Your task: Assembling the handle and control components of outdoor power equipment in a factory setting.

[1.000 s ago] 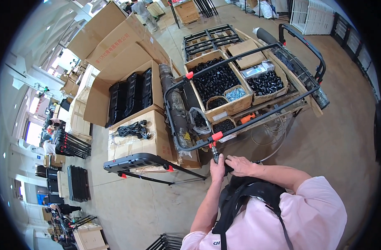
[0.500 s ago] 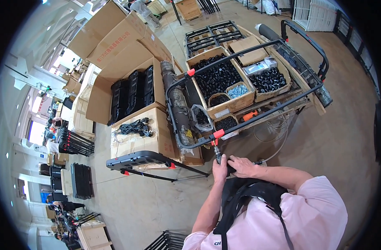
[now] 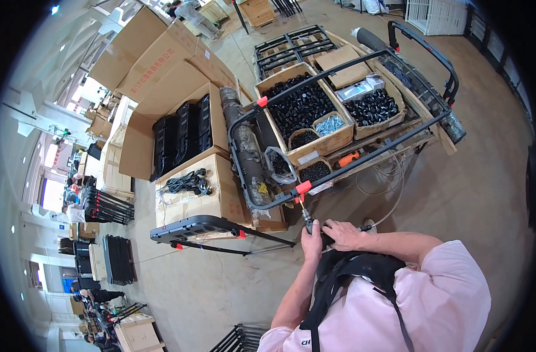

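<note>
Both hands are closed around a dark power screwdriver with an air hose at its rear. My left hand wraps its front part, just behind the metal chuck. My right hand grips the rear, close to the hose. The long thin bit points away from me at a red clip under the near corner of a black tubular frame; whether it touches a screw is too small to tell. A red joint piece sits on the tube just above that clip.
Beyond the tube stand a box of black plastic parts, a tub of silvery screws and a tub of small black parts. An orange-handled tool lies nearby. Left are cartons and another black frame. The hose loops right.
The view has shifted slightly, so the frame and boxes appear a little further left. Both hands keep their hold on the screwdriver, its bit still at the red clip.
</note>
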The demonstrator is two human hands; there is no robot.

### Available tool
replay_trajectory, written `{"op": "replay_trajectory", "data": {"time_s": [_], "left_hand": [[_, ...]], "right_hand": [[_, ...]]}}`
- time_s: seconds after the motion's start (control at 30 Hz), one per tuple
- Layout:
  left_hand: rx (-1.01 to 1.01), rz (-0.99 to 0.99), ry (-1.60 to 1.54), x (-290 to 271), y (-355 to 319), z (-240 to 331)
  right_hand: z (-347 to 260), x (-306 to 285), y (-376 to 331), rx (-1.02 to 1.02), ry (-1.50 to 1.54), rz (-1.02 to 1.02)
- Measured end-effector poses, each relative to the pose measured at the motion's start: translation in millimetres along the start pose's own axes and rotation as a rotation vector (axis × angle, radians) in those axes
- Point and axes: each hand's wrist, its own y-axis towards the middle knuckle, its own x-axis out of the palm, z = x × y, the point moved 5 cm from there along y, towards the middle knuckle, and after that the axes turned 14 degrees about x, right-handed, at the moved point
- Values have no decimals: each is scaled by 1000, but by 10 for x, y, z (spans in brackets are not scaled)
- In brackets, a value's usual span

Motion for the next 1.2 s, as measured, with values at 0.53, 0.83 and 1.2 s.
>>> {"op": "replay_trajectory", "data": {"time_s": [0.53, 0.83, 1.2], "left_hand": [[65, -49, 82, 255, 17, 115], [77, -59, 116, 270, 39, 152], [47, -55, 106, 324, 142, 172]], "right_hand": [[232, -128, -96, 106, -8, -64], [257, -156, -78, 82, 11, -11], [334, -197, 15, 142, 16, -64]]}}
